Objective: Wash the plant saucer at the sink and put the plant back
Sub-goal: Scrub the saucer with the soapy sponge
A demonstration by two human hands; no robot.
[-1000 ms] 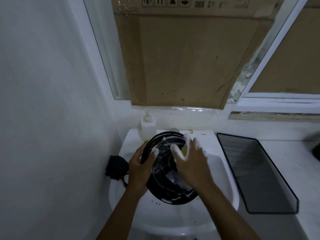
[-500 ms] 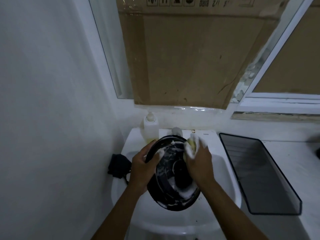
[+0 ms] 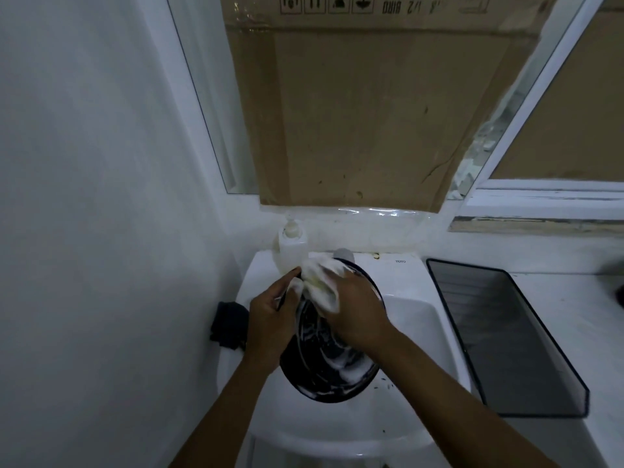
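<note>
Right grip [image 3: 354, 310], sponge [image 3: 319, 282] now farther left on saucer [image 3: 324, 366]

Small home washroom, white ceramic basin [image 3: 415, 319] against painted wall, soap dispenser [image 3: 292, 246], cardboard-covered window [image 3: 368, 106] above

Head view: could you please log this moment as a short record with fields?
Object: round black plastic saucer, sudsy, held tilted over white ceramic sink
Left hand: grips saucer's left rim
Right hand: holds foam-covered yellowish sponge against saucer's upper rim
Nearby: white pump soap bottle behind; dark rectangular tray right of sink
</note>
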